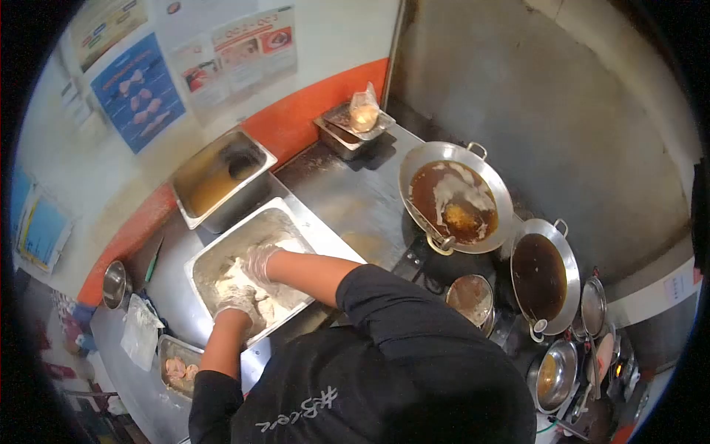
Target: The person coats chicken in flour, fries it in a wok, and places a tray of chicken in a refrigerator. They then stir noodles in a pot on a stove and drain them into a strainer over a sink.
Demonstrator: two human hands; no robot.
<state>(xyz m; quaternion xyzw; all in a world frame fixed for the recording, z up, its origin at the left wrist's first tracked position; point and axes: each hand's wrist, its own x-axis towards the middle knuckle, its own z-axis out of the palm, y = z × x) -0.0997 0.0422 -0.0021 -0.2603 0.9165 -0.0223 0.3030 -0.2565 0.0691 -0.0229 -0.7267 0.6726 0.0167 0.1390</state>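
Observation:
Both of my hands wear clear plastic gloves and are down in a deep metal pan (198, 274) of white flour (235, 280). My right hand (262, 263) reaches in from the right, its fingers pointing down into the flour near the pan's middle. Nearer to me, my left hand (242, 302) lies over pale, flour-coated pieces (269, 305) by the near wall. Flour and the gloves hide the fingertips of both hands, so I cannot tell what they grip.
Left of me, a small tray (164, 348) holds raw meat pieces (177, 368). Behind the pan stands a metal container of yellowish liquid (214, 191). To the right are a wok (497, 163) with food frying in brown oil, a second wok (566, 259) and a strainer (592, 307).

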